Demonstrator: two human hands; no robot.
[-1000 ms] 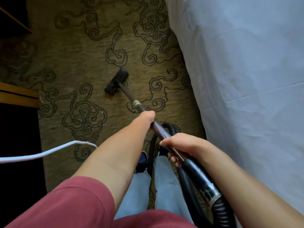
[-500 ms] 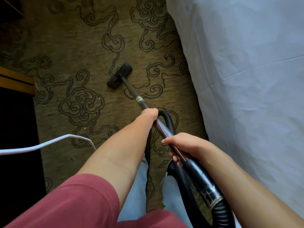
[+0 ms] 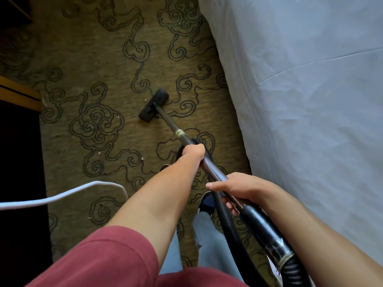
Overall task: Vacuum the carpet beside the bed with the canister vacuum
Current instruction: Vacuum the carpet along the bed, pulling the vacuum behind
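The black floor nozzle (image 3: 153, 105) lies flat on the olive carpet (image 3: 99, 83) with dark swirl lines, left of the white-sheeted bed (image 3: 300, 96). A dark metal wand (image 3: 173, 126) runs from it down to me. My left hand (image 3: 193, 152) grips the wand halfway up. My right hand (image 3: 238, 188) grips it lower, just above the black handle and ribbed hose (image 3: 226, 220). The canister itself is out of view.
A white cord (image 3: 62, 196) arcs across the carpet at the left. Dark wooden furniture with a yellow edge (image 3: 19, 96) borders the carpet on the left. Small light crumbs (image 3: 99, 153) dot the carpet. My feet (image 3: 207, 201) stand under the wand.
The nozzle has slid right and nearer to the bed. My view has shifted along the carpet, and my feet have stepped. Both hands keep the same hold on the wand.
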